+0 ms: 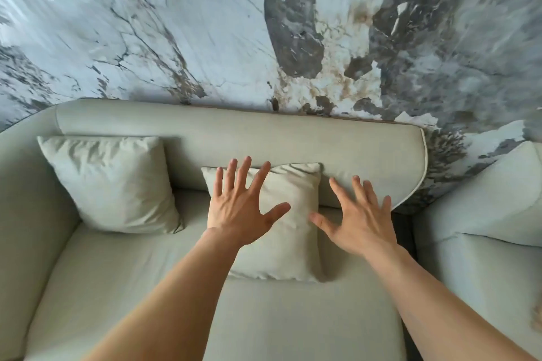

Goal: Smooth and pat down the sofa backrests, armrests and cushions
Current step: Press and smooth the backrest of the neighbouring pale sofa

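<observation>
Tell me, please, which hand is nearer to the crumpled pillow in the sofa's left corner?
Left. The left hand is over the middle pillow, beside the crumpled pillow; the right hand is farther right.

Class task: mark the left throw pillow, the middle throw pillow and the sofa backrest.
left throw pillow [111, 182]: head view, centre of its face.
middle throw pillow [296, 190]: head view, upper right of its face.
sofa backrest [234, 138]: head view, front of the padded top.
</observation>
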Tool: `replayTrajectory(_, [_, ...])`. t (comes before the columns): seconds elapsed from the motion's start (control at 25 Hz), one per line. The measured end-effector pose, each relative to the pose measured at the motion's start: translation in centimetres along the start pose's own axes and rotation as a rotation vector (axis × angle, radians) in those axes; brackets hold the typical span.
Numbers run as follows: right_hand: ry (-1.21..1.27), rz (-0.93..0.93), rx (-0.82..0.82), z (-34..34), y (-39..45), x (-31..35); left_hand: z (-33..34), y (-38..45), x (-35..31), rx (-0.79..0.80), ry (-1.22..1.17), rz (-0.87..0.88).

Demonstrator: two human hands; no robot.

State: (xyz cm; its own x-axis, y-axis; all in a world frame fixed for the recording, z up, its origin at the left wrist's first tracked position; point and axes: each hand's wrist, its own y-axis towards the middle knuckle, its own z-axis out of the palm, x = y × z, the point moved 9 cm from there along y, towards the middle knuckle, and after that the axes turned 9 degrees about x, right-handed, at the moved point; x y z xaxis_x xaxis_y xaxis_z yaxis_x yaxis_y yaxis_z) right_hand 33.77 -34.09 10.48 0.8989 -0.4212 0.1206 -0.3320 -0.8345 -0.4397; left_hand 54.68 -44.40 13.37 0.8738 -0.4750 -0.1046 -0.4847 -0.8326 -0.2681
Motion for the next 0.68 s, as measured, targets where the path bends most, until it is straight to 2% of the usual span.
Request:
replayTrajectory(0.2, [-0.003,-0.060,-0.013,-2.0,-6.0,14.9,-5.2,-9.2,12.6,-0.066,-0.054,-0.055])
replayTrajectory(0.44, [0.037,-0.183,-0.039,-2.1,-11.8,37.1,-8.7,-20.2,33.2,-0.108,-0.072,-0.150])
replayTrajectory(0.68, [0.023,-0.266,-0.058,-2.1,-14.4,51.5,-11.9,-25.9,45.4,-0.179,-0.075,-0.209])
